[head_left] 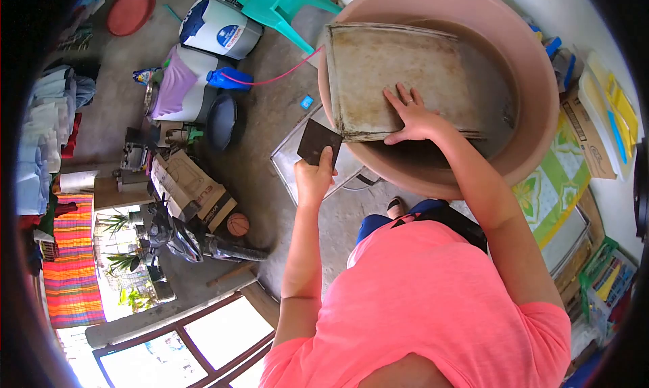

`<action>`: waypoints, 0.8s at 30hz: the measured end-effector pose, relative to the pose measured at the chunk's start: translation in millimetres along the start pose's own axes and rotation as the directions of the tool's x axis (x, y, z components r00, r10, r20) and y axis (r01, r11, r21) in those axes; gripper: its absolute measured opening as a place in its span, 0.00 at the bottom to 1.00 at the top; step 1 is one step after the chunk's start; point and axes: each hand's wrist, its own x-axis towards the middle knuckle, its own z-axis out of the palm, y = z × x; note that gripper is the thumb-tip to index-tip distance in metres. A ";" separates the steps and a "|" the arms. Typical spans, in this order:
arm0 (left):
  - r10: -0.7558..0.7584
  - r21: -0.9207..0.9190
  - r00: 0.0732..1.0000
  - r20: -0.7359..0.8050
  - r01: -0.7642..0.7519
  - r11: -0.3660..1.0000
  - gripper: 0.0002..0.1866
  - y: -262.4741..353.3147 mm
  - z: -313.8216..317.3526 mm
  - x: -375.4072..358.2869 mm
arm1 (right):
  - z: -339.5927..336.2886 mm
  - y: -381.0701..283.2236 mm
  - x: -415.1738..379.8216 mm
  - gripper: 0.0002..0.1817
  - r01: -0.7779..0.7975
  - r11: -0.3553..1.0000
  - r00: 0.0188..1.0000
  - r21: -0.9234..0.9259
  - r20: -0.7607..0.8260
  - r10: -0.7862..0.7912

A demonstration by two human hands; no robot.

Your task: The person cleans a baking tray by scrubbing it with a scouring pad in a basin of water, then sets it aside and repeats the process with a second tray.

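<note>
My left hand (314, 179) is closed on a dark brown, flat, square sheet that looks like sandpaper (316, 139), with the thumb pressed on its face. The sheet is close to the left corner of a stained rectangular panel with raised edges (392, 70). My right hand (418, 117) lies on the panel's near part with its fingers spread. Beneath the panel is a large round pinkish-brown tub (537, 110), with murky water (497, 83) showing at its right side. The panel partly covers the tub's opening and reaches its left rim.
A second flat panel (287, 151) lies on the concrete floor below my left hand. A pink hose (291, 71), blue jug (233, 78), dark basin (222, 122) and green chair (277, 9) are to the left. A patterned cloth (551, 165) is at the right.
</note>
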 end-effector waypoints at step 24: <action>-0.116 -0.140 0.992 0.052 0.122 0.982 0.11 -13.6 17.5 -15.9 | 2.0 -5.7 -1.3 0.69 -0.034 0.999 0.999 -0.017 0.010 0.034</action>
